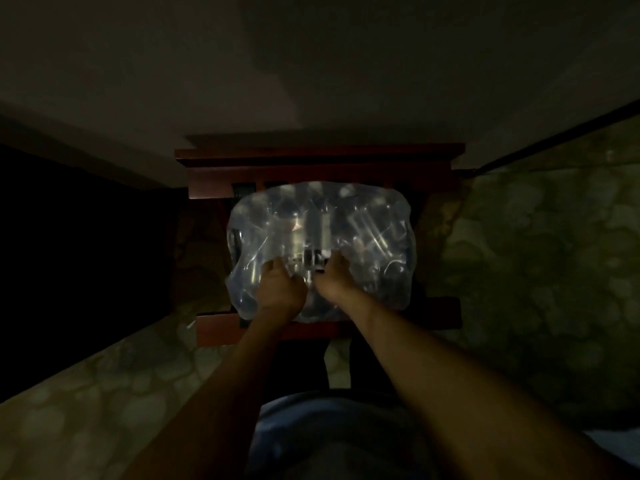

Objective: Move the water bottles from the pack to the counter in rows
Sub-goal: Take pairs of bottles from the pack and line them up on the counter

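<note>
Very dim light; detail limited

Pack (320, 251) of water bottles, still shrouded in clear plastic wrap (377, 216), sitting on a dark red wooden stand (318, 155) at scene centre. Patterned floor (540, 258) to right and near left. Pale wall (311, 64) beyond, far side

Left hand (278, 289) and right hand (332, 280) both at near edge of pack top, close together, just apart. Fingers (273, 268) of left hand curled into the wrap, bunching film; fingers of right hand likewise hooked into film beside a darker gap (313, 263) between the hands. Both closed on wrap, not on a bottle. Whether gap is a real tear or only shadow: cannot tell

Bottles visible only as glints and vertical shapes through film; count not readable. None seen outside pack. No counter with placed bottles anywhere in view

Judged progress: at the very start. Step in hand appears to be opening the wrap. Left to do: widen the opening, lift out every bottle, set all in rows on the counter. Nothing of the row-building yet done
</note>
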Demonstrator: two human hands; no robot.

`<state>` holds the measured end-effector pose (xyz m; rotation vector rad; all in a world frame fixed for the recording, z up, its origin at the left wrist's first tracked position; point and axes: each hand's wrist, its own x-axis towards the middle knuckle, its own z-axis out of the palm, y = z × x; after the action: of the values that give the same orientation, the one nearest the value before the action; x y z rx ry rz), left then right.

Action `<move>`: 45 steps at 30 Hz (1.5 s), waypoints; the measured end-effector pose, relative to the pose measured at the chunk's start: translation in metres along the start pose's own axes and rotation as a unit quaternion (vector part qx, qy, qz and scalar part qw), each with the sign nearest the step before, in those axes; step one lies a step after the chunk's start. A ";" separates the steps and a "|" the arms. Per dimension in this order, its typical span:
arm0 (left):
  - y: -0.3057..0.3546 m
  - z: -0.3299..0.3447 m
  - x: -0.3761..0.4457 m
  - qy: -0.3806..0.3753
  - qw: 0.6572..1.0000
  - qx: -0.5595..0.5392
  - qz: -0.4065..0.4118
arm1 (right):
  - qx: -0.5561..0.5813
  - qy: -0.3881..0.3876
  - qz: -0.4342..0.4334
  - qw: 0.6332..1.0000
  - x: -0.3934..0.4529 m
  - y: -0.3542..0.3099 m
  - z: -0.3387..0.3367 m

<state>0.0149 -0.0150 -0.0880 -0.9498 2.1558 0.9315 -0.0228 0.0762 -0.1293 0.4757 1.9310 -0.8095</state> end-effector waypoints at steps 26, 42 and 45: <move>0.009 0.023 0.039 0.045 0.981 -0.124 -0.146 | -0.004 0.099 0.036 0.994 0.018 -0.006 0.000; -0.001 -0.037 0.012 -0.191 0.903 -0.363 -0.126 | 0.108 -0.052 0.070 0.990 -0.070 -0.040 -0.069; -0.027 -0.023 0.028 -0.236 0.878 -0.403 -0.106 | 0.102 -0.043 0.072 0.991 -0.082 -0.036 -0.065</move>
<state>0.0147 -0.0568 -0.1049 -1.1358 1.2006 1.7830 -0.0474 0.0974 -0.0237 0.6855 1.7214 -0.9224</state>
